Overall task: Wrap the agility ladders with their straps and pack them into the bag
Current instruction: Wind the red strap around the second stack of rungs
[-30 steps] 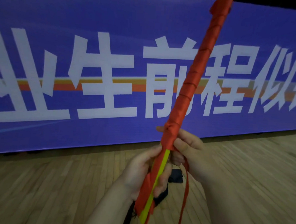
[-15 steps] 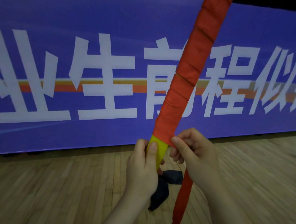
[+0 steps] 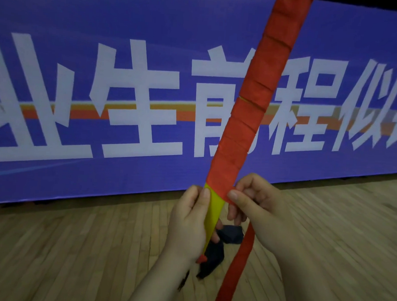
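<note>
Ladder bundle held tilted, partly wrapped.
My left hand [image 3: 190,221] grips the yellow ladder bundle [image 3: 214,211]; my right hand [image 3: 257,199] pinches the red strap [image 3: 260,84] at its lowest turn.

Strap [image 3: 257,102] matt red cloth; floor [image 3: 73,247] wood, slight sheen.

A: Where does the head view look from?
B: From the person's head, forward and slightly down, close over both hands, the left hand [image 3: 190,221] and right hand [image 3: 256,204].
A: And beyond?
B: It faces a blue banner [image 3: 106,42] across the wooden floor [image 3: 73,247]. Only this view exists, so nothing is shared.
</note>
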Demonstrator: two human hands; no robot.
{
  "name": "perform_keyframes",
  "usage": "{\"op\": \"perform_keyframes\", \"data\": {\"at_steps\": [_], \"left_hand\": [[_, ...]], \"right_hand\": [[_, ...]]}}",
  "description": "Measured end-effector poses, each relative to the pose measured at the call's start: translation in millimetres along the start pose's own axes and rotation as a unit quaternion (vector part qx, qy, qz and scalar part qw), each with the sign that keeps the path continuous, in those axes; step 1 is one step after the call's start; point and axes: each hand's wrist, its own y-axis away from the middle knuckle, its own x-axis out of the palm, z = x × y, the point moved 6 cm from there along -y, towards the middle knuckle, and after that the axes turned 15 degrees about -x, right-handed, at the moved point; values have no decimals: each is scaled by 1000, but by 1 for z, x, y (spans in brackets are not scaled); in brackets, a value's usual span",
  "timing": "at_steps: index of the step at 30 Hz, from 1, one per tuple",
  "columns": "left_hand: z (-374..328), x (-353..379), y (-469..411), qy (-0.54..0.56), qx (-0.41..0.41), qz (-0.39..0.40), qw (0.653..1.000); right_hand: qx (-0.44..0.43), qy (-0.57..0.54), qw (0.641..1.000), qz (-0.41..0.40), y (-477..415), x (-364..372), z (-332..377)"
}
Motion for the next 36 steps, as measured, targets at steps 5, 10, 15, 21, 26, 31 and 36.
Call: {"op": "perform_keyframes", "data": {"at_steps": [5, 10, 15, 21, 26, 31, 36], "left_hand": [[5, 17, 12, 63, -131, 212, 966], [-2, 3, 4, -289, 62, -14, 955], [2, -3, 6, -159, 112, -97, 976], [2, 0, 2, 72, -2, -36, 997], [8, -2, 4, 74, -65, 5, 995], [20, 20, 9, 142, -186, 226, 946], [6, 3, 0, -154, 19, 9, 988]], "right_hand": [[14, -109, 989, 94, -1, 10, -2], [-32, 192, 980, -46, -11, -9, 5], [-46, 183, 982, -13, -10, 1, 8], [15, 29, 999, 21, -3, 5, -6], [34, -22, 999, 28, -4, 3, -13], [36, -144, 985, 82, -3, 9, -15], [6, 90, 995, -53, -13, -7, -3]]}}
